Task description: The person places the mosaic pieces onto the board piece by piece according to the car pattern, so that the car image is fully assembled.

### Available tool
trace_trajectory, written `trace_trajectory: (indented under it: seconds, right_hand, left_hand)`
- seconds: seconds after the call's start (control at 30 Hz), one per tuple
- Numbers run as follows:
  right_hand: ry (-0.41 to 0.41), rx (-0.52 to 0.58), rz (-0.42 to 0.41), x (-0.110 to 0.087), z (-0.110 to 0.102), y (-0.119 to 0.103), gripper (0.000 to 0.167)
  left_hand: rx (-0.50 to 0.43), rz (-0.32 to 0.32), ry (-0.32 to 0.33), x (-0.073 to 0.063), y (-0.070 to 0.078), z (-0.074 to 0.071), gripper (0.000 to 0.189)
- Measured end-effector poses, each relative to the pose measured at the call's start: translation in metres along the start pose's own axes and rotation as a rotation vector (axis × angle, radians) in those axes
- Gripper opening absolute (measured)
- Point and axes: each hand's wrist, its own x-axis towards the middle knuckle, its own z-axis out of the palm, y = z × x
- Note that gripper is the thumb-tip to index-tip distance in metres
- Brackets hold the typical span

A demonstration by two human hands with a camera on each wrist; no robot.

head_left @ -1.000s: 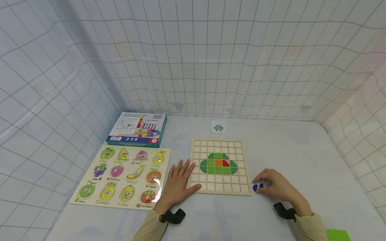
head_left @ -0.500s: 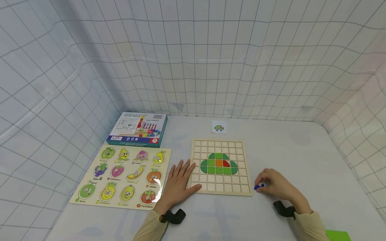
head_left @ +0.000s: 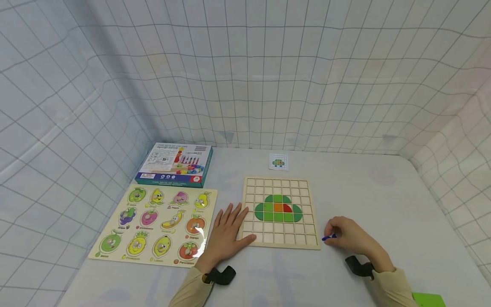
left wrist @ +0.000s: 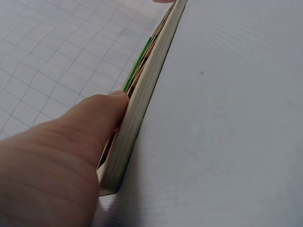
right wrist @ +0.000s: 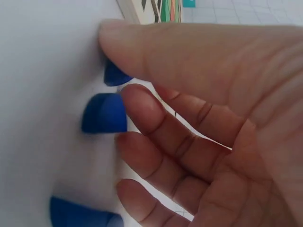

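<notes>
My left hand (head_left: 223, 238) lies spread with straight fingers over the left edge of a wooden grid board (head_left: 281, 238); in the left wrist view its thumb (left wrist: 97, 116) rests on that edge. Green tiles (head_left: 279, 216), an orange tile (head_left: 278, 207) and a red tile (head_left: 287, 208) form a car-like shape on the grid. Right of the board, my right hand (head_left: 349, 235) has curled fingers and pinches a small blue rounded tile (head_left: 326, 238), partly covered by the thumb. Close up, another blue tile (right wrist: 105, 113) is beside a fingertip and a further blue tile (right wrist: 85, 213) lies lower.
A small pattern card (head_left: 278, 162) lies behind the board. On the left are a fruit peg puzzle (head_left: 153, 226) and a boxed bead toy (head_left: 174, 165). A bright green object (head_left: 428, 299) shows at the lower right. Grid-lined cloth walls surround the table.
The blue tiles at my right hand have gone from lying flat to showing almost edge-on between thumb and fingers. My left hand and the board have stayed put.
</notes>
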Motion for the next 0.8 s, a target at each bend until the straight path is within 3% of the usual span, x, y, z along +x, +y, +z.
trace_trajectory:
  seconds: [0.23, 0.4, 0.67, 0.8]
  right_hand:
    - [0.088, -0.016, 0.003, 0.005, 0.002, -0.008, 0.020]
    - [0.157, 0.039, -0.008, 0.015, 0.010, -0.017, 0.019]
    - [0.144, 0.127, -0.092, 0.038, 0.034, -0.042, 0.013]
    - [0.116, 0.129, -0.089, 0.050, 0.046, -0.056, 0.009]
  left_hand:
    - [-0.006, 0.002, -0.007, 0.000, 0.000, -0.001, 0.081]
    - [-0.016, -0.003, -0.007, 0.001, 0.000, -0.002, 0.081]
    - [-0.002, -0.008, -0.016, 0.001, -0.001, -0.001, 0.081]
    - [-0.001, -0.008, -0.017, 0.001, 0.000, -0.001, 0.081]
